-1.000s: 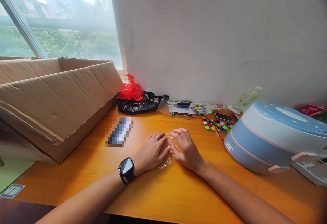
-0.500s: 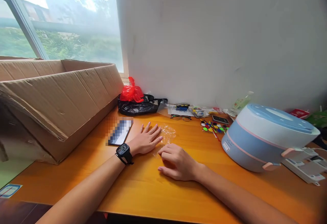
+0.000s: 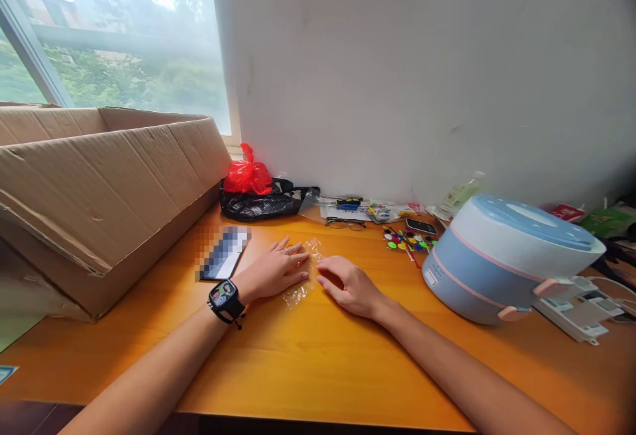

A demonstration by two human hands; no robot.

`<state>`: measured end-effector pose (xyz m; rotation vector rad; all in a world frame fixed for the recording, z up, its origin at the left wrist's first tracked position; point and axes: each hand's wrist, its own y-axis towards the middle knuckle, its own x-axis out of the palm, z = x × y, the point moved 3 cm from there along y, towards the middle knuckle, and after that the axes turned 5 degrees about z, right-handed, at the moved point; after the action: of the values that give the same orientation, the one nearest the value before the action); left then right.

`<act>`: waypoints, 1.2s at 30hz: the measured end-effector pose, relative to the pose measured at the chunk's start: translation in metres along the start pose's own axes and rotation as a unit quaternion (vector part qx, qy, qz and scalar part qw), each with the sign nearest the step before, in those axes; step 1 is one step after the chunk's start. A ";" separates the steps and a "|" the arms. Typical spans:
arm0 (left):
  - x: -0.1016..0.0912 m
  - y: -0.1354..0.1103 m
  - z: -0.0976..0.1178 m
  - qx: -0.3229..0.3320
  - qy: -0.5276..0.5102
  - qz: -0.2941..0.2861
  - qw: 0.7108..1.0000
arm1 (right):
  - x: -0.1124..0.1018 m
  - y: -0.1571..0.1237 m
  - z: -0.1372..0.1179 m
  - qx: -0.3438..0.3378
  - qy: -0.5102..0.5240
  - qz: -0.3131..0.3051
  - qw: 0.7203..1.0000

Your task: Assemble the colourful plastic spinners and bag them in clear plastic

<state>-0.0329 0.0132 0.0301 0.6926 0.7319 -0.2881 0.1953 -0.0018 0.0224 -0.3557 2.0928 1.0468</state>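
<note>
A thin clear plastic film, crinkled and shiny, lies on the table between my two hands. My left hand rests flat and open on the film's left part, fingers spread, with a ring on one finger and a black smartwatch on the wrist. At the film's right edge is my right hand, its fingers bent and its thumb a little apart from the index finger. Its fingertips are next to the film, and nothing shows between them. Left of my left hand lies a phone with a blurred screen.
A large open cardboard box stands at left by the window. Behind are a red plastic bag, a black bag, glasses, small coloured pieces and a dark handset. A blue-white lunch box and power strip stand right.
My right hand has moved up the table and its thumb has come closer to the index finger. More of the film shows below my left hand. The view has shifted slightly right.
</note>
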 end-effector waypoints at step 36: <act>0.008 0.003 0.020 0.025 0.130 -0.013 0.991 | -0.051 -0.019 0.142 0.253 -0.229 0.025 0.940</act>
<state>-0.0162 0.0021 0.0368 0.7772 0.9851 -0.2423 0.3119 0.0924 -0.0053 0.1844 1.8567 0.5141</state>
